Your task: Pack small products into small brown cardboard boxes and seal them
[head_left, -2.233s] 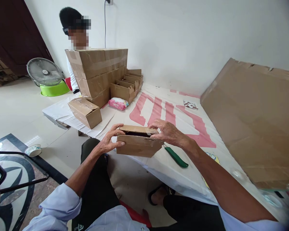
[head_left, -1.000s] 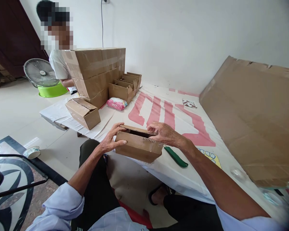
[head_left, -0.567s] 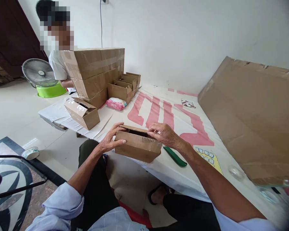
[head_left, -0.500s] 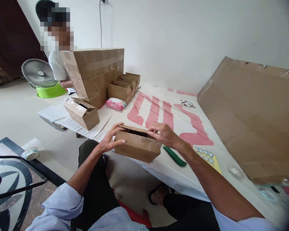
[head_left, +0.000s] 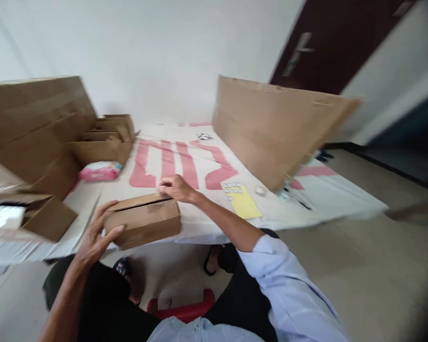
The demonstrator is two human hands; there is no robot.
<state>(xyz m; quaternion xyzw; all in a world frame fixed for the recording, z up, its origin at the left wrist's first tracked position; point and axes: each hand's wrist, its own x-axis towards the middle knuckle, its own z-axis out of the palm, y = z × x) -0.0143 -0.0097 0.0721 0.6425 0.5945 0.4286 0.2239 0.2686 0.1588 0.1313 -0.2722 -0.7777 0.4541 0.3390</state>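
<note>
A small brown cardboard box (head_left: 146,224) sits at the near edge of the cloth-covered table, its top flaps folded almost level with a thin dark gap between them. My left hand (head_left: 97,232) grips the left end, thumb on the front side and fingers along the back. At the far right corner of the top, my right hand (head_left: 178,188) has its fingers curled and pressed together on the flap edge; blur hides the fingertips. Left of my left hand stands another small box with raised flaps (head_left: 53,218).
Large taped cartons (head_left: 32,128) and open boxes (head_left: 100,147) stand at the left, beside a pink packet (head_left: 100,171). A big cardboard sheet (head_left: 267,128) leans at the right. A yellow card (head_left: 245,203) and a clear round item (head_left: 260,191) lie on the white cloth (head_left: 207,209).
The view has swung right, bringing a dark door into sight and losing the other person. The box's flaps have come down, narrowing the opening. The green-handled tool no longer shows.
</note>
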